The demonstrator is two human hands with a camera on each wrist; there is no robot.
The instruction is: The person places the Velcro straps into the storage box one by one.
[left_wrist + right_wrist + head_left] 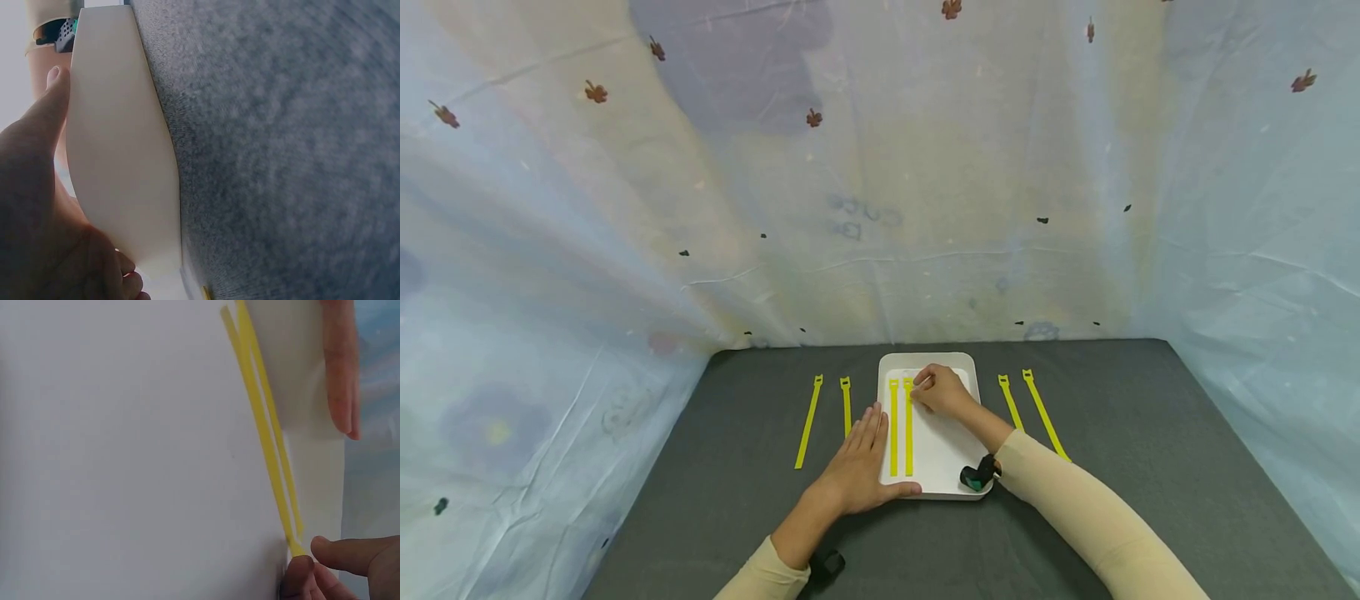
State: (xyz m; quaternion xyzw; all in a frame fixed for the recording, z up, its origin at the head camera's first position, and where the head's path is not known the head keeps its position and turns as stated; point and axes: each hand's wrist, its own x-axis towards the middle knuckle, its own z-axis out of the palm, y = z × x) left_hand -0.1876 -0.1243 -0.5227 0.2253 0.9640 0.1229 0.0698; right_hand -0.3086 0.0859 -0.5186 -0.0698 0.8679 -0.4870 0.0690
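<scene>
Your L hand has its fingers straight, set along the L side of the shallow white rectangular tray, thumb at the near rim. Your R hand pinches the far, slotted end of a flat yellow strap lying in the tray, just R of a matching yellow strap. Two more yellow straps lie L of the tray & another yellow pair R, on dark grey cloth.
</scene>
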